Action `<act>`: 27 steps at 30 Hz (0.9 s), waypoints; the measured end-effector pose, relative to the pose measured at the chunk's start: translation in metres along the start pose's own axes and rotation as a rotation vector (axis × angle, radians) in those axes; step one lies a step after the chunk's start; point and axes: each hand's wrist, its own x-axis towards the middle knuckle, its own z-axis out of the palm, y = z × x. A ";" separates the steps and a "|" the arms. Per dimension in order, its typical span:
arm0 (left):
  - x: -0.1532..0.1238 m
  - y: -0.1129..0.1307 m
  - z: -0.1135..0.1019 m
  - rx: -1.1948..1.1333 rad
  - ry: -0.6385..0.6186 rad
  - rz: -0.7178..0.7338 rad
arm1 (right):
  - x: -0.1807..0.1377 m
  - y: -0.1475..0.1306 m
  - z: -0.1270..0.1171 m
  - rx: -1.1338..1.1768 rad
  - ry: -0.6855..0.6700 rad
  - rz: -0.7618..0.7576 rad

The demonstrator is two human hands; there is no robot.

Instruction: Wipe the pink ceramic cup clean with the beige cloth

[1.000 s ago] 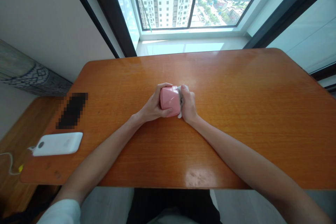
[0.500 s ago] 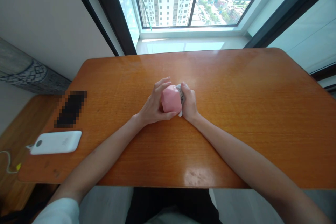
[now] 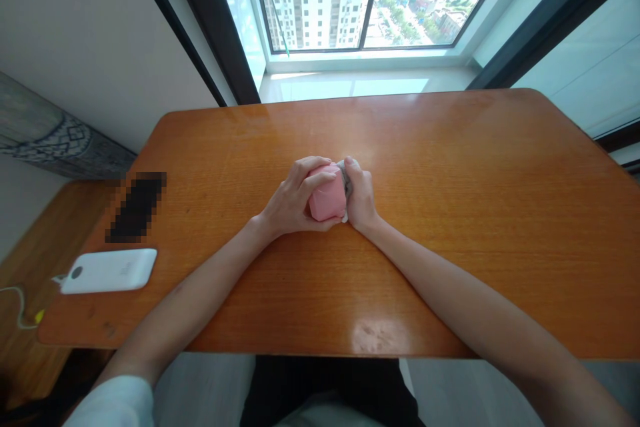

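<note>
A pink, faceted block-like object with a slightly shiny surface is held just above or on the middle of the wooden table; I cannot tell which. My left hand wraps around its left side, fingers over the top and thumb along the near lower edge. My right hand is closed at its right side, thumb upward. Between that hand and the pink object shows a thin strip of something grey-white, mostly hidden by the fingers; its kind does not show.
On the left of the brown wooden table lies a white phone-shaped device with a cable at its end. Behind it is a dark pixelated rectangle. A window stands beyond the far edge, and a patterned grey fabric hangs at left.
My left hand's raised fingers have come down onto the top of the pink object, and the thumb has slid along its lower edge. My right hand has barely moved.
</note>
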 end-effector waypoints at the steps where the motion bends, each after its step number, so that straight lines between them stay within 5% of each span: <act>1: 0.000 0.001 0.000 -0.022 0.010 -0.017 | -0.001 -0.001 0.000 -0.006 -0.006 0.000; 14: -0.001 0.009 0.004 -0.359 0.007 -0.453 | -0.007 -0.009 0.002 -0.111 -0.028 0.081; 18: -0.003 0.004 0.005 -0.257 0.070 -0.298 | 0.000 -0.005 0.001 -0.065 0.013 0.076; 22: -0.003 0.000 0.003 -0.026 -0.004 -0.016 | 0.006 0.002 -0.001 0.001 0.027 0.027; 27: 0.000 0.004 0.002 0.073 -0.013 0.011 | 0.003 0.000 0.000 -0.008 0.022 0.027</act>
